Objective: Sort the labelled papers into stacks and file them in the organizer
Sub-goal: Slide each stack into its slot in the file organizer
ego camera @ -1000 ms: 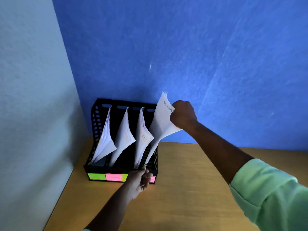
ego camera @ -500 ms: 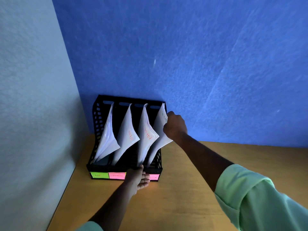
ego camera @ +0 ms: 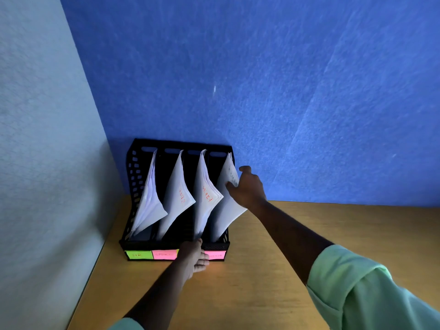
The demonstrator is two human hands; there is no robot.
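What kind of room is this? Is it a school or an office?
Probably an office or study corner, though I can't be sure. A black file organizer with stacks of papers and sticky-note labels sits on a wooden desk against a blue wall.

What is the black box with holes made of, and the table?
The black organizer looks like moulded plastic: matte, with punched holes in its side wall. The table looks like wood or a wood-look laminate: smooth, tan, with faint grain lines. Which one, the picture can't tell.
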